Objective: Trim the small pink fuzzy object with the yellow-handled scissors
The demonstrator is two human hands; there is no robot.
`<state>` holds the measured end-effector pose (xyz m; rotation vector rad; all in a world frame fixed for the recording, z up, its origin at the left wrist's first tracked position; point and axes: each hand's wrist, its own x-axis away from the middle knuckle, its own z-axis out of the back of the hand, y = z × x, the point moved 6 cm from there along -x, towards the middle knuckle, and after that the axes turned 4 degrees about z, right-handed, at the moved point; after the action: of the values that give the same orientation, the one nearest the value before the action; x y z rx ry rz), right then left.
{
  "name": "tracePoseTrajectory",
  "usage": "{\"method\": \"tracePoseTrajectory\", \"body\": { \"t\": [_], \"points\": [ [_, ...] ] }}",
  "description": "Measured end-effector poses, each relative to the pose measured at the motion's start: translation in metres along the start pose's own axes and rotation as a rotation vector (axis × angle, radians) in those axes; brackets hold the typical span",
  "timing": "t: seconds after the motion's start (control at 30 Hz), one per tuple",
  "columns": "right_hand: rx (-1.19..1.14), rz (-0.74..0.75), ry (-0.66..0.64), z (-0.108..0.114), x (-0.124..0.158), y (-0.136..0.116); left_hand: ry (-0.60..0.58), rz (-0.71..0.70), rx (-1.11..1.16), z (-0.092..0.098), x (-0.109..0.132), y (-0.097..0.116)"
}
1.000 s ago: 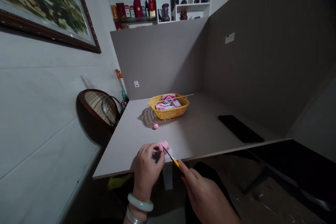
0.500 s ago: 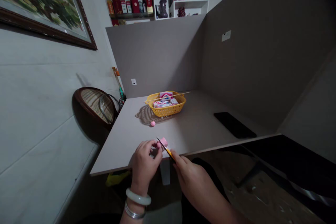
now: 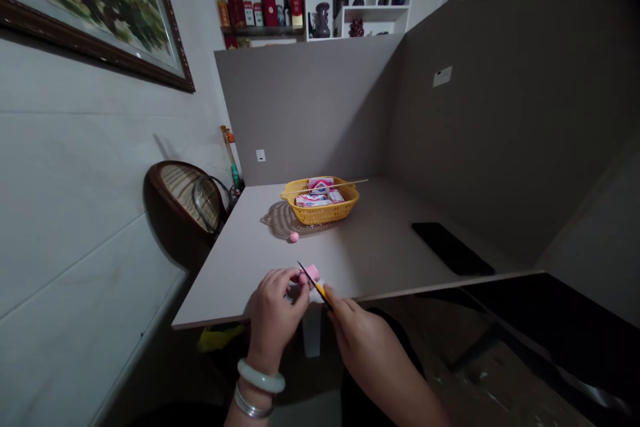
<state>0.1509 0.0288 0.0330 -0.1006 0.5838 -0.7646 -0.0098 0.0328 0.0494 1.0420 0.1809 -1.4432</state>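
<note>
My left hand (image 3: 275, 312), wearing a pale bangle and a silver one, pinches a small pink lump (image 3: 303, 278) between thumb and fingertips at the table's near edge. In my right hand (image 3: 363, 337) is a knife (image 3: 321, 289) with a yellow handle and a thin dark blade. Its blade slants up and left, close against the pink lump; whether it cuts in cannot be made out. Just behind the blade lies a larger pink block (image 3: 313, 271), on something whitish. Farther back, a small pink ball (image 3: 294, 237) rests alone on the table.
On the table (image 3: 225, 280) stands a yellow basket (image 3: 325, 215) of small pink-and-white boxes, a thin stick (image 3: 350, 183) across its rim. A flat black object (image 3: 450, 248) lies at right. Grey panels (image 3: 310, 107) enclose the back and right. A round brown-rimmed woven piece (image 3: 183, 197) leans at left.
The view has shifted slightly, so the room, basket and ball appear a little farther right. Both hands keep nearly the same pose, still holding the pink lump and the knife.
</note>
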Motion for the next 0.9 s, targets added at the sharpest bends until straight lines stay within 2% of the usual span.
{"method": "tracePoseTrajectory", "body": {
  "t": [0.07, 0.27, 0.5, 0.73, 0.9],
  "points": [
    [-0.007, 0.017, 0.01, 0.0, -0.002, -0.001, 0.016, -0.001, 0.009, 0.001, 0.0, -0.001],
    [-0.052, 0.017, 0.063, 0.005, 0.026, 0.005, -0.011, 0.0, 0.019, 0.002, 0.001, 0.002],
    [-0.026, 0.006, 0.019, 0.0, -0.008, -0.001, 0.056, -0.032, -0.013, 0.004, 0.0, 0.001],
    [-0.052, 0.013, 0.061, 0.001, 0.026, 0.009, 0.038, 0.005, -0.015, 0.002, 0.002, -0.002],
    [-0.031, 0.009, 0.028, 0.0, -0.001, 0.003, 0.04, -0.007, -0.027, 0.002, 0.001, 0.002]
  ]
}}
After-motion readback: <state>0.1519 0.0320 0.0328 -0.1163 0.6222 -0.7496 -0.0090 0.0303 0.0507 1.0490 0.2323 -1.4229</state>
